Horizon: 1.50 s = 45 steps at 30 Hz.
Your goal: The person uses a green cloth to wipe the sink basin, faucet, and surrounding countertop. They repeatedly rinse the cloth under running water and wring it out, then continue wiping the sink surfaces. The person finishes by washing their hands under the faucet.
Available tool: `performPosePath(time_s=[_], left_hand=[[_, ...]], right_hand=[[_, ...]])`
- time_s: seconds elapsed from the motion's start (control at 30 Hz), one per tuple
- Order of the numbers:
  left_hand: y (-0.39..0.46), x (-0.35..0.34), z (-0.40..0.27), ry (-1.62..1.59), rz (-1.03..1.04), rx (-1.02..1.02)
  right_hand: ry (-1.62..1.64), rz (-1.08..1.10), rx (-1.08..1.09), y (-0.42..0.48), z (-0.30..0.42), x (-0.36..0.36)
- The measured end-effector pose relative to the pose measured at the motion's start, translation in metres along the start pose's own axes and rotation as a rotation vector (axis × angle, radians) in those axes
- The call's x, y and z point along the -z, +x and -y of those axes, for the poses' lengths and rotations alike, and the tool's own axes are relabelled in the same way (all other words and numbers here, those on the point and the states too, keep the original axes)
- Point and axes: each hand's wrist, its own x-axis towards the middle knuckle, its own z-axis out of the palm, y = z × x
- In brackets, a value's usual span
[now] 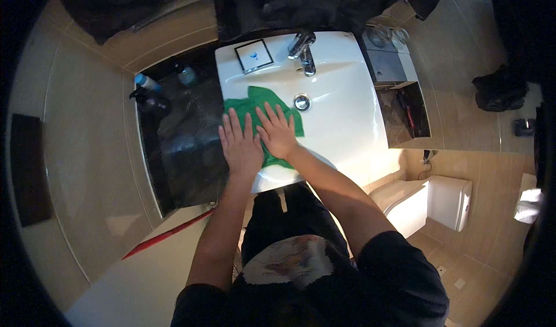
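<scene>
A green cloth (260, 96) lies spread over the left part of a white ceramic washbasin (347, 123). Flat on the cloth's left side rests my left hand (241, 146), its fingers spaced. My right hand (278, 131) presses on the cloth beside it, palm down and fingers apart; the thumbs are close together. Just right of the cloth is the metal drain plug (302, 103). Behind it stands a chrome faucet (304, 51). A square dish with a dark rim (254, 56) sits at the basin's back left.
On the dark stone counter (191, 153) at left stand a dark pump bottle (150, 102), a blue-capped bottle (147, 82) and another bottle (186, 75). Glass vessels (384, 36), a grey box (385, 65) and a dark tray (425, 114) are at right. A white toilet (408, 209) stands lower right.
</scene>
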Motion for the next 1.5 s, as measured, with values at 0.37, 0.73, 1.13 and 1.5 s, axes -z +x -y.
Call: performPosePath(time_s=[0.37,0.73,1.13,1.5], left_hand=[[0.066,-0.076,-0.072,0.188,0.21,0.001],[0.086,-0.146,-0.195,-0.16,0.167,0.008],[0.023,-0.084,-0.23,-0.366,0.41,-0.353],[-0.026,-0.027,-0.164,-0.282,0.484,-0.586]], right_hand=[[-0.231,-0.126,0.194,0.047,-0.117,0.037],[-0.648,-0.015,0.04,0.024,-0.206,0.141],[-0.144,-0.327,-0.119,-0.115,-0.204,0.173],[-0.131,-0.569,-0.399,-0.177,-0.101,0.11]])
